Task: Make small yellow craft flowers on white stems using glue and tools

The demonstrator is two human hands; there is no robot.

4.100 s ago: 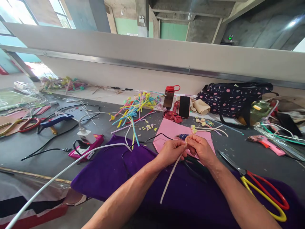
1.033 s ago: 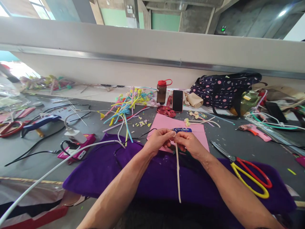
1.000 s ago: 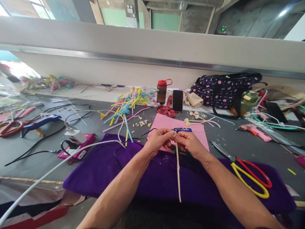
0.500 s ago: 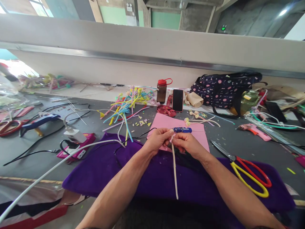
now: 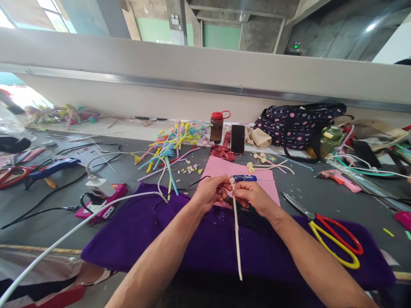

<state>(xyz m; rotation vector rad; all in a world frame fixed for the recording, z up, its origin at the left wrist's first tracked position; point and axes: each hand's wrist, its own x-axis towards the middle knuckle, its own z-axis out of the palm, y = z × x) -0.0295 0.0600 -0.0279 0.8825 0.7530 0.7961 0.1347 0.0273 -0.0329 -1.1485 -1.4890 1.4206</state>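
A cream fuzzy stem, like a pipe cleaner [image 5: 237,239], hangs down from my right hand [image 5: 252,196], whose thumb and forefinger pinch it just below its top. A small pale rounded bud [image 5: 232,181] tops the stem. My left hand [image 5: 212,192] is beside the bud, fingers curled with the thumb and forefinger close together; what they hold, if anything, is hidden. Behind my fingers lies a blue tool [image 5: 244,178], partly covered, on a pink sheet [image 5: 268,184]. Under my forearms spreads a purple cloth [image 5: 205,244].
Scissors [image 5: 324,231] with red and yellow handles lie at right, near a pink glue gun [image 5: 340,179]. Coloured stems [image 5: 170,145], a bottle [image 5: 216,128], a phone [image 5: 237,139] and a patterned bag [image 5: 295,128] stand behind. A power strip [image 5: 111,205] with cables is at left.
My left fingertips have shifted slightly left, uncovering the bud atop the stem. My right hand still pinches the stem. The whole view has tilted up a little.
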